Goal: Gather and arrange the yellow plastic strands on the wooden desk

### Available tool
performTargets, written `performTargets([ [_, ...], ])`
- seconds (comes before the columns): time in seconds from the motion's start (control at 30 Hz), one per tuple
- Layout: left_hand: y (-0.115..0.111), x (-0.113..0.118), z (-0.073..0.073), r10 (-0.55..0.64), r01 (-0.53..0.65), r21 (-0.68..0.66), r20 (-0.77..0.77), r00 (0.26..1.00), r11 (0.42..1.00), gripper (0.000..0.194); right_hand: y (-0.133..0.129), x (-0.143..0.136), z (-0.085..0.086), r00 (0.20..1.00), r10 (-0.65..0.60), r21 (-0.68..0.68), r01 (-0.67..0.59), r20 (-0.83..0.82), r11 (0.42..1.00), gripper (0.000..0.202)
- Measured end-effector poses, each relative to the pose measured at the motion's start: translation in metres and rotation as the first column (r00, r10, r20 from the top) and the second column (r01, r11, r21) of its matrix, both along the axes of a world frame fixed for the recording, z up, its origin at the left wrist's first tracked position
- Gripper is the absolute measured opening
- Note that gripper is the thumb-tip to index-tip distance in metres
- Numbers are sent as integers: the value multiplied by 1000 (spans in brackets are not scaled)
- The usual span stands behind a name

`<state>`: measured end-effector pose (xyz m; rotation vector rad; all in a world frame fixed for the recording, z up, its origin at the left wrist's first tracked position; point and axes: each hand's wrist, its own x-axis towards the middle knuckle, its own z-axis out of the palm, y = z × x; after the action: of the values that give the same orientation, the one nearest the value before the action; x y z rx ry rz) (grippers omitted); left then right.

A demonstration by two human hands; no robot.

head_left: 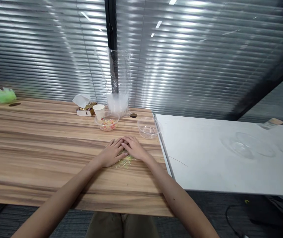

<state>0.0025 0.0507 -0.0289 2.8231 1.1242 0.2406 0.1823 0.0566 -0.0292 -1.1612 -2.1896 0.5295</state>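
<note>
1. The wooden table (44,145) spreads widely to the left of the forearms, with a strip of wood grain between the hands and its near edge.
2. On the right, its edge meets a dark seam beside the white table (201,172); the right hand (134,148) is nearer this border than the left hand (112,154) is.
3. Beyond the fingers, room is tighter: a clear bowl (149,129) stands close to the right edge, and a bowl of coloured pieces (108,124) stands farther left, with a gap between them.
4. A paper cup (99,111), a tissue pack (85,111) and a clear plastic bag (118,102) with whitish contents line the back, near the blinds (181,66).
5. Both hands lie low, palms down, fingers stretched out and meeting at the tips — neither is closed into a fist; what lies under the palms is hidden.
6. The crinkly plastic (124,163) is on the wood beneath and just in front of the hands — see-through, tinted yellow-green, shiny and uneven, its frayed-looking near side showing between the wrists.
</note>
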Motion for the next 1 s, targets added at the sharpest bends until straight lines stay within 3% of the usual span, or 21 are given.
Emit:
performTargets([
  [1.0, -2, 2, 5, 3, -3, -14, -23, 1000, 1000, 62, 3, 0, -4, 1000, -2, -3, 2, 16, 1000, 34],
])
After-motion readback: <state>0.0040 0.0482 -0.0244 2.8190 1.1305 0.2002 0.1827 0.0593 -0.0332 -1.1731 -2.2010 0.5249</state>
